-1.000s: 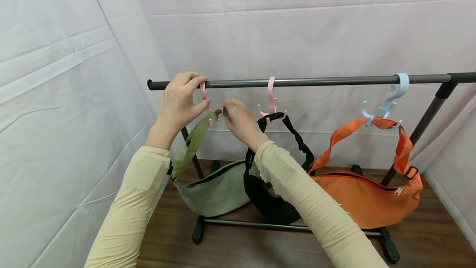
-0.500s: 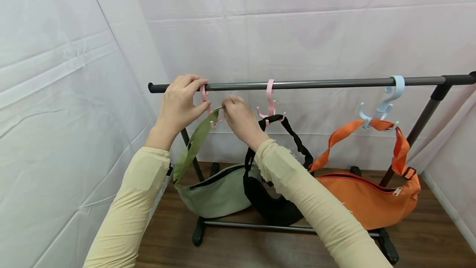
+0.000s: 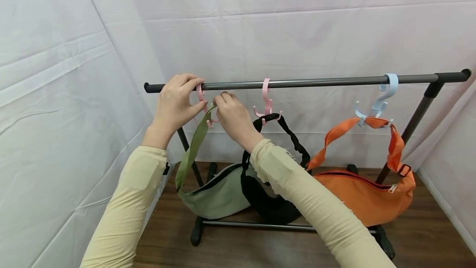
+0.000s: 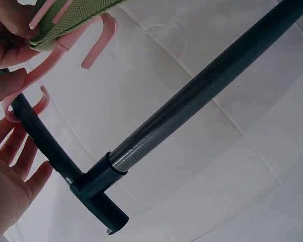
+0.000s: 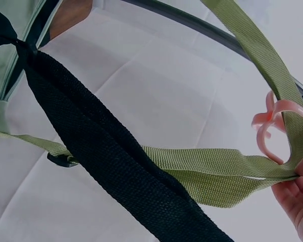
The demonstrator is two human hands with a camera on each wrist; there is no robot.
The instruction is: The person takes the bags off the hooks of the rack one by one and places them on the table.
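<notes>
- The garment rack (image 3: 320,81) stands on the wooden floor (image 3: 427,226) against white sheeting, its dark rail running level in front of you.
- The orange sling bag (image 3: 366,195) hangs at the right end from a pale blue hook (image 3: 377,104); the black bag (image 3: 269,206) hangs from the middle pink hook (image 3: 265,100), its woven strap (image 5: 106,156) crossing in front of the green one in the right wrist view.
- The green sling bag (image 3: 219,193) hangs low at the left end of the rack, just beside the black bag; its green strap (image 3: 193,148) rises to the left pink hook (image 3: 202,98) on the rail between your hands.
- Your left hand (image 3: 176,102) pinches that left pink hook just under the rail, thumb and fingers closed on it; the left wrist view shows the hook's prongs (image 4: 93,48) with the strap lying over them.
- Your right hand (image 3: 232,117) pinches the folded top of the green strap, fingertips (image 5: 293,194) closed on it right at the hook's prongs.
</notes>
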